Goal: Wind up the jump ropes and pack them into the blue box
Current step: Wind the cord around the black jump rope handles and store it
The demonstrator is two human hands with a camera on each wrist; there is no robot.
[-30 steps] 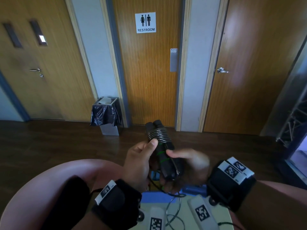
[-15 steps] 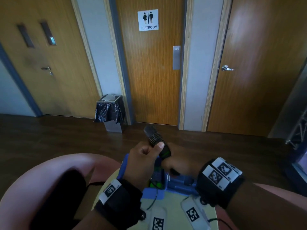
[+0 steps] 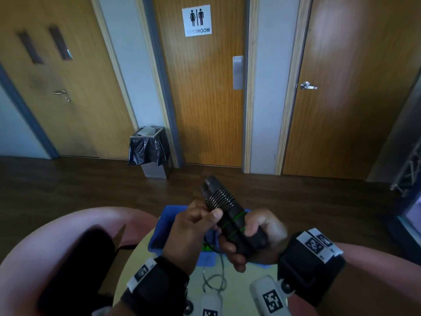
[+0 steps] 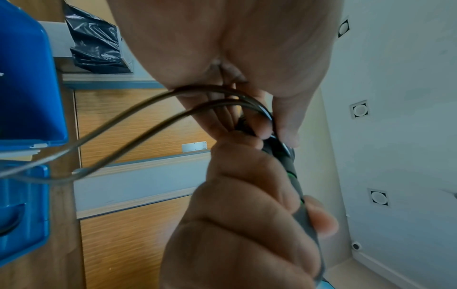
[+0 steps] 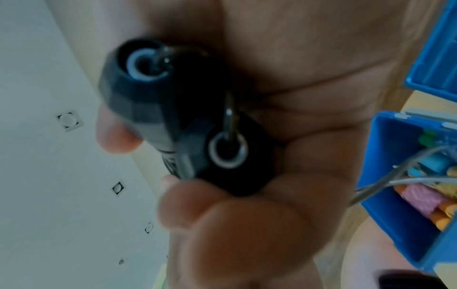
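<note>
Two black jump rope handles (image 3: 230, 215) are held side by side, tilted up and to the left, with grey cable coils (image 3: 219, 198) wound round their upper part. My right hand (image 3: 249, 234) grips the lower part of the handles (image 5: 178, 121). My left hand (image 3: 202, 218) pinches the cable (image 4: 148, 115) against the handles just below the coils. Loose cable (image 3: 214, 281) hangs down to the table. The open blue box (image 3: 163, 226) sits under my hands; in the right wrist view the blue box (image 5: 385, 176) holds several coloured wound ropes (image 5: 420, 197).
The box stands on a small round pale table (image 3: 237, 290). A pink curved seat (image 3: 57, 242) wraps round the left. Across the dark wooden floor a bin with a black liner (image 3: 149, 151) stands by wooden doors.
Half a second ago the handles were lower, close over the box; now both hands hold them higher in view. The left thumb stays on the cable by the coils.
</note>
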